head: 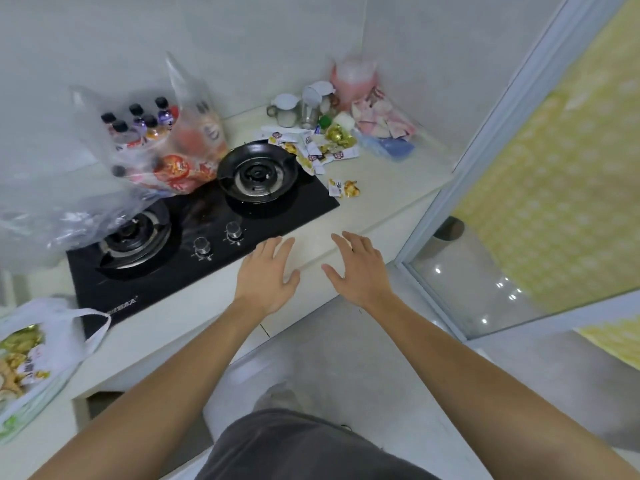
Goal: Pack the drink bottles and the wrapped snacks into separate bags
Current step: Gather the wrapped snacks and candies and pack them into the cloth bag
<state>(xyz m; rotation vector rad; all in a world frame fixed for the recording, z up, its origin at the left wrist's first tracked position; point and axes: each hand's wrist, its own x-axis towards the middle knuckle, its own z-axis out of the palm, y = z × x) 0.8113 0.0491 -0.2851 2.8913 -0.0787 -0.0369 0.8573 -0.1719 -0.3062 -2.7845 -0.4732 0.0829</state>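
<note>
Both hands are held out low over the front edge of the tabletop (pixel 374 209), and nothing is being gripped: the left hand (pixel 266 275) is spread flat with straight fingers, the right hand (pixel 356 268) is fanned the same way just beside it, each grip wide and empty. The wrapped snacks (pixel 320 148) are seen well ahead of the right hand, heaped past the far burner (pixel 258 171) of the gas hob (pixel 277 216), with two stray sweets (pixel 344 188) lying nearer, between the heap and the fingers. Ahead and to the left of the left hand, the drink bottles (pixel 142 124) are stood inside a clear plastic bag (pixel 188 109), caps up, so that half of the sorting looks largely done. The snacks can be judged light, small and crinkly, slippery in their foil; a scooping handful would suit the heap, a fingertip pinch the two strays. A white printed bag (pixel 38 355) with loop handles sits far to the left of the left hand, already holding packets, and would be opened by its soft rim.
</note>
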